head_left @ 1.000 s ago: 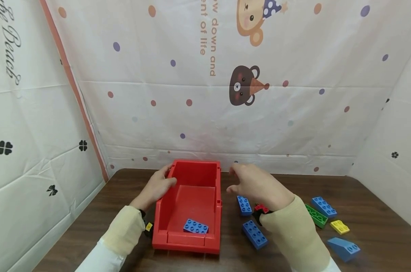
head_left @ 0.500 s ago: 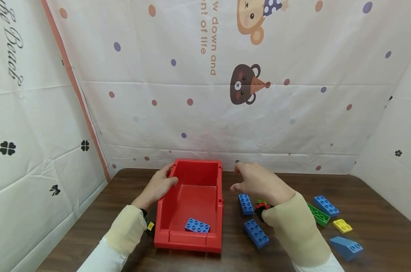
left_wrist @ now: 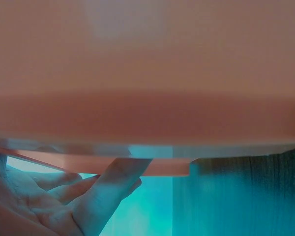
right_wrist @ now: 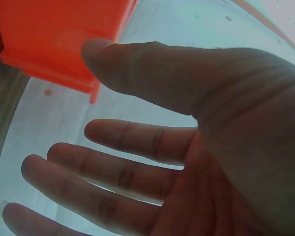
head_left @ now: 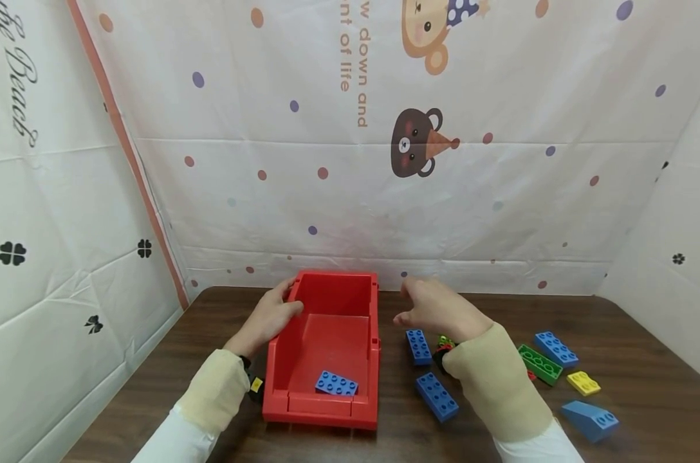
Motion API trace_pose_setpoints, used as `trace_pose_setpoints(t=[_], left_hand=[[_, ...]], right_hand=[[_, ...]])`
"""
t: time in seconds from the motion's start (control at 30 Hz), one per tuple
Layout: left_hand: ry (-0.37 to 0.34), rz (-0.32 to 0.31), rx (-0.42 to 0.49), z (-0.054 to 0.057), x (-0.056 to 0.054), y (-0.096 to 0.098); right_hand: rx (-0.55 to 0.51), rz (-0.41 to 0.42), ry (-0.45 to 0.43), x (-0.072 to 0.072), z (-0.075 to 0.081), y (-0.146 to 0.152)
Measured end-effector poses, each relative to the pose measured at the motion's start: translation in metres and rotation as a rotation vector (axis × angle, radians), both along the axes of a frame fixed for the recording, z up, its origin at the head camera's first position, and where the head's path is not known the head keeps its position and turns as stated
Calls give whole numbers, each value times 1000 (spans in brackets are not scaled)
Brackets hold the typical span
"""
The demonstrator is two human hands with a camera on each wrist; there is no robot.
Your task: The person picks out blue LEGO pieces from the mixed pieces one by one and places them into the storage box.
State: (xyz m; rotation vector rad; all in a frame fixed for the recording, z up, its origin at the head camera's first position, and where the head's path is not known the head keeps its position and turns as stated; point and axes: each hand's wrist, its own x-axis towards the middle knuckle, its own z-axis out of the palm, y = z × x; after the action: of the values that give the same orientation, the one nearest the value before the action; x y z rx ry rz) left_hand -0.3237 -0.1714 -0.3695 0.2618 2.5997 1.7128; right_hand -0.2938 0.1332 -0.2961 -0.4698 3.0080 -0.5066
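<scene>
A red bin [head_left: 334, 341] stands on the table with a blue brick [head_left: 336, 384] lying near its front end. My left hand [head_left: 267, 316] grips the bin's left wall, its thumb over the rim and the fingers on the outer side. To the right of the bin, my right hand [head_left: 444, 310] hovers with nothing in it. Its thumb and fingers [right_wrist: 132, 179] are spread apart in the right wrist view. Below this hand lie two more blue bricks, one farther back [head_left: 418, 347] and one nearer [head_left: 437, 397]. A small red and green piece [head_left: 445, 343] is partly hidden by the wrist.
Toward the right lie a green brick [head_left: 540, 364], a blue brick [head_left: 556, 349], a flat yellow brick [head_left: 583, 384] and a sloped blue brick [head_left: 590, 421]. A red piece [head_left: 531, 375] peeks out beside the right sleeve. A patterned cloth [head_left: 257, 206] hangs behind the table.
My right forearm has shifted slightly left, uncovering the red piece beside the green brick. My left hand keeps its grip on the bin, and the bricks stay where they were.
</scene>
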Motion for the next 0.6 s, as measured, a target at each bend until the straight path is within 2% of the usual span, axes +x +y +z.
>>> trace_pose_setpoints(t=[0.6], left_hand=[[13,8,-17,-1,-1,0]], right_hand=[[-1,-21,-43,-16,-16,5]])
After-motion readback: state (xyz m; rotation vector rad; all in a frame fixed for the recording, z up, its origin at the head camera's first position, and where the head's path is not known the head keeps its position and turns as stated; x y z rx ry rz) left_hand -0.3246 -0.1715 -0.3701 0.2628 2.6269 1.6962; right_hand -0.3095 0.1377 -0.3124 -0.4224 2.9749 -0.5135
